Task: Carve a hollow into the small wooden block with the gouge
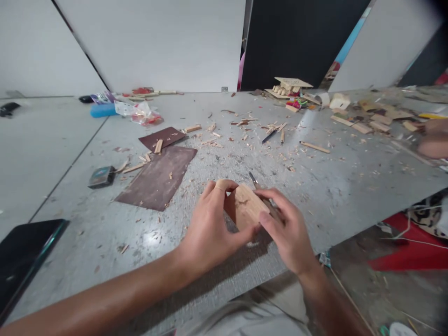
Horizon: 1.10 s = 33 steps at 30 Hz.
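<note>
A pale carved wooden block [248, 207] is held above the table, tilted, between both hands. My left hand [215, 221] wraps its fingers and thumb around the block's left side and lower edge. On the other side, my right hand [289, 228] is closed on a carving knife, with its thumb pressed against the block. The knife's thin metal blade [252, 178] sticks out beyond the block, pointing up and left, while its brown handle lies mostly hidden under the right fingers. Left of the hands lie two dark sheets of sandpaper [159, 179].
Wood shavings and small sticks cover the grey table [217, 163]. A black phone [28, 256] lies at the left edge, near a small dark box [101, 177]. Plastic bags [140, 112] and wood pieces [371, 121] sit farther back. Another person's hand [434, 137] is at far right.
</note>
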### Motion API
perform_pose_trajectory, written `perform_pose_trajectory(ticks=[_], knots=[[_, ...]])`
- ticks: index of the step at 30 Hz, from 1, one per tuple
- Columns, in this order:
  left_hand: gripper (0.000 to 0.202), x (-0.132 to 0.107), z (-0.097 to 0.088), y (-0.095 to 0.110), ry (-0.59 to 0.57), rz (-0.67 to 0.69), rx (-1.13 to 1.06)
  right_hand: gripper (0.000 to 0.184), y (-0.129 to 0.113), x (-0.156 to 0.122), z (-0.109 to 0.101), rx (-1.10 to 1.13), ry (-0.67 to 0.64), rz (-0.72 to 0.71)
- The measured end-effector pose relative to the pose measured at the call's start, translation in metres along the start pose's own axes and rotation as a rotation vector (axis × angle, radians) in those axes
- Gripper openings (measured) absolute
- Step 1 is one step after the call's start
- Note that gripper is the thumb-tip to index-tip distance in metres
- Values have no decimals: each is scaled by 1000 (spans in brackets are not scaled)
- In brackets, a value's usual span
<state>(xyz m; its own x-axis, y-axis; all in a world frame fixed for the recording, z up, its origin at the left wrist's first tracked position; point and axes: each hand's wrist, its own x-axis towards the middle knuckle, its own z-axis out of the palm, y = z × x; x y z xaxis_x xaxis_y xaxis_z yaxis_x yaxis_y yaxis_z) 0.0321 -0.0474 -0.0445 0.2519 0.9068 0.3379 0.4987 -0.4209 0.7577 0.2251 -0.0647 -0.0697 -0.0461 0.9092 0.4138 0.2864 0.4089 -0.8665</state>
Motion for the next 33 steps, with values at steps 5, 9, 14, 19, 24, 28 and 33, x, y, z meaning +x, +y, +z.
perform_pose_trajectory(ticks=[5,9,14,19,24,28,33], knots=[[42,-6,0,3,-114,-61,-171,23,5,3,-1,6,120,61],[39,-9,0,3,-247,-176,-319,23,7,3,-3,13,162,96],[42,-6,1,2,-229,-336,-607,23,2,-3,-3,45,173,124],[46,-5,-1,5,-212,-357,-756,27,-1,-8,-4,152,123,138],[45,-7,1,6,-201,-364,-819,26,1,-9,-3,183,127,112],[41,-6,1,6,-185,-352,-858,27,3,-9,-2,153,151,106],[40,-4,-2,7,-169,-328,-830,32,2,-10,-3,117,189,88]])
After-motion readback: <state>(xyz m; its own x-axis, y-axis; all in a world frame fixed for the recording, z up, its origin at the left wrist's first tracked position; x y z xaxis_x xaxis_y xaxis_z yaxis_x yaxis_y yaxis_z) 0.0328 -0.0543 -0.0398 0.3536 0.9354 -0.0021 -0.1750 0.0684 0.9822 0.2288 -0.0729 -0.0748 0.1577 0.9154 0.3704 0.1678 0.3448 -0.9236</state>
